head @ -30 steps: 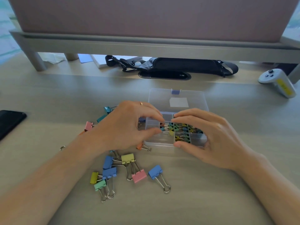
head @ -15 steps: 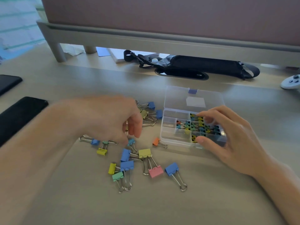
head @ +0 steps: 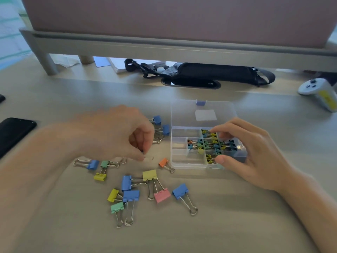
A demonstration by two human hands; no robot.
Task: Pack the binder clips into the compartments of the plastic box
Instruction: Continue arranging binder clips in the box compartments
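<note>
A clear plastic box (head: 184, 133) lies open on the desk, its lid (head: 202, 114) folded back. Its middle and right compartments hold several small coloured binder clips (head: 209, 143); the left compartments look bare. My right hand (head: 255, 152) grips the box's right side, thumb on the near edge and fingers on the far one. My left hand (head: 116, 136), blurred, pinches down on a small clip (head: 148, 158) on the desk left of the box. Loose clips lie around: an orange one (head: 163, 162), a pink one (head: 162, 195), a blue one (head: 180, 191).
More loose clips lie at the left (head: 93, 164) and beside the box's far-left corner (head: 165, 129). A black phone (head: 14, 132) sits at the left edge, a black bag (head: 209, 73) under the raised shelf (head: 164, 50), and a white controller (head: 319, 92) at the far right.
My left hand left the box, swung out to the left and came down onto a small clip on the desk. My right hand stayed on the box.
</note>
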